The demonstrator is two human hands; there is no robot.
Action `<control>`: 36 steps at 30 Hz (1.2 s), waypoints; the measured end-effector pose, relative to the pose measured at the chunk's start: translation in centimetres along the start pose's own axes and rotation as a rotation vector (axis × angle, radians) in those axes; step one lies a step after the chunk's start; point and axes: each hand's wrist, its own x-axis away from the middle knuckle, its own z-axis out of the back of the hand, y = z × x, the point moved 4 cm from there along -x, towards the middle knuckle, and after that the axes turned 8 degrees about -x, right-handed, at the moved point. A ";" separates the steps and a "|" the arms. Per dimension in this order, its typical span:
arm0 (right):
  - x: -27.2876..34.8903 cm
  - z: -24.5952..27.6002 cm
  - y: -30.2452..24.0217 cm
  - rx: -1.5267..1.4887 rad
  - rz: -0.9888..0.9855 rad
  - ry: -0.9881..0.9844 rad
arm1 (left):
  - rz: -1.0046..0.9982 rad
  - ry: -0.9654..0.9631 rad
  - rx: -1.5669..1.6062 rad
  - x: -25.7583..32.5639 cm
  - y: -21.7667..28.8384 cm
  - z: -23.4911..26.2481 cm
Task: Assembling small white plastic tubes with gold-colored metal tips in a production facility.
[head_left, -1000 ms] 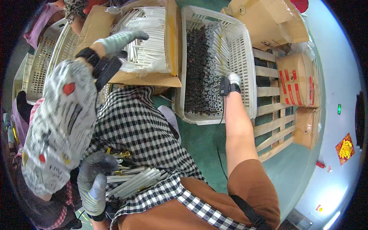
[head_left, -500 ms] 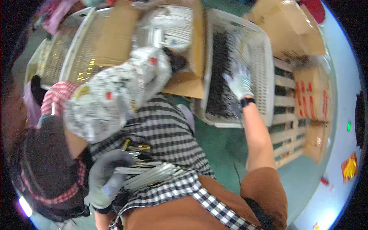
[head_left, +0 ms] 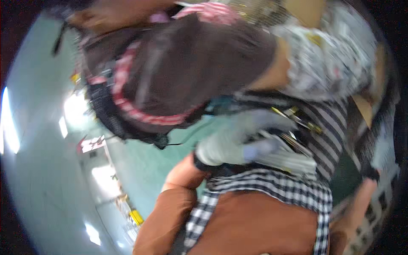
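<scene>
- Bundle of thin white sticks (head_left: pixel 284 156) lies in the gloved left hand (head_left: pixel 231 142), closed around it, at the checked apron (head_left: pixel 272 187).
- Its long axis runs to the person's right, slightly downward.
- Right hand: only a blurred forearm (head_left: pixel 359 204) shows; its state I cannot tell.

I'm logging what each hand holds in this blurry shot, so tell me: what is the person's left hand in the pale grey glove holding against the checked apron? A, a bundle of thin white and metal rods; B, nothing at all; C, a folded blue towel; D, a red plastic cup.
A: the left hand in its pale grey glove is closed around a bundle of thin white and metal rods that fans out past the fingers.
</scene>
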 end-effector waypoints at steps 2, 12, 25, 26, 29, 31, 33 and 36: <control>1.9 1.3 -1.4 -0.054 -0.007 0.080 | -0.013 0.020 0.076 0.7 -0.5 -0.1; 9.2 12.9 -13.5 -0.377 0.096 0.270 | -0.179 0.151 -0.255 3.1 1.4 -0.4; 15.1 17.8 -27.3 -0.652 0.835 -0.391 | -0.286 0.307 -0.559 8.4 0.0 -2.4; 15.3 17.4 -27.8 -0.642 0.872 -0.420 | -0.246 0.280 -0.544 8.6 -0.5 -2.3; 15.6 16.8 -28.6 -0.678 0.896 -0.413 | -0.202 0.328 -0.492 9.3 -1.5 -1.9; 15.8 16.2 -29.5 -0.673 0.836 -0.532 | -0.179 0.325 -0.544 9.9 -1.7 -1.6; 15.9 16.9 -30.6 -0.610 0.846 -0.434 | -0.195 0.238 -0.523 10.5 -1.2 -1.8; 15.3 17.7 -32.0 -0.578 0.780 -0.415 | -0.312 0.224 -0.482 10.7 0.4 -2.1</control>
